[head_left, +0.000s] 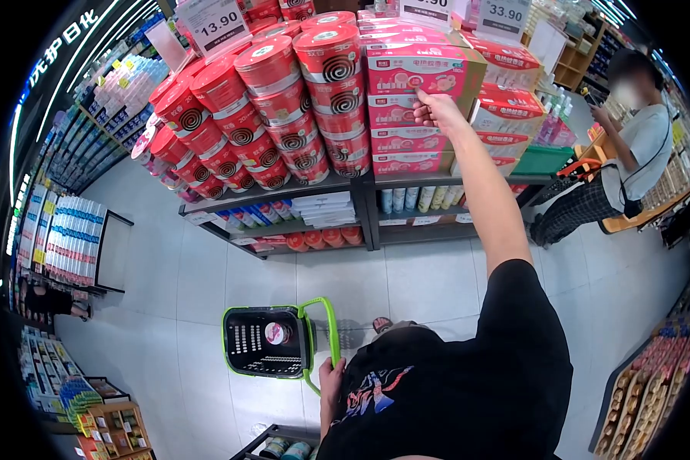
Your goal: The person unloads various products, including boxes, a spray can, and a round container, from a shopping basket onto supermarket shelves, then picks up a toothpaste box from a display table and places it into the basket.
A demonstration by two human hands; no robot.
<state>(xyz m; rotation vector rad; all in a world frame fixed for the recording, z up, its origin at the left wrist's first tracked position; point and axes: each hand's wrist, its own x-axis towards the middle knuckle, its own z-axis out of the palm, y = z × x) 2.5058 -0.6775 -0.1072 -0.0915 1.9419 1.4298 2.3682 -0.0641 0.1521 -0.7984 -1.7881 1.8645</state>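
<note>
My right hand (440, 112) is stretched out at the front of a stack of pink boxes (408, 139), its index finger extended toward an upper box and the other fingers partly curled, with nothing seen in them. Low in the view, my left hand (330, 377) is wrapped round the green handle (332, 326) of a black shopping basket (241, 366). One small round container with a pink and white lid (277, 333) lies in the basket. Red tubs with black spirals (268, 100) are stacked in columns left of the pink boxes.
A dark shelf unit (372, 222) under the stacks holds cans and packets. At the right a person (644, 138) stands beside an orange-handled basket or cart (583, 167). Another person's leg (78, 310) shows at far left. Racks of goods (77, 238) line the left side.
</note>
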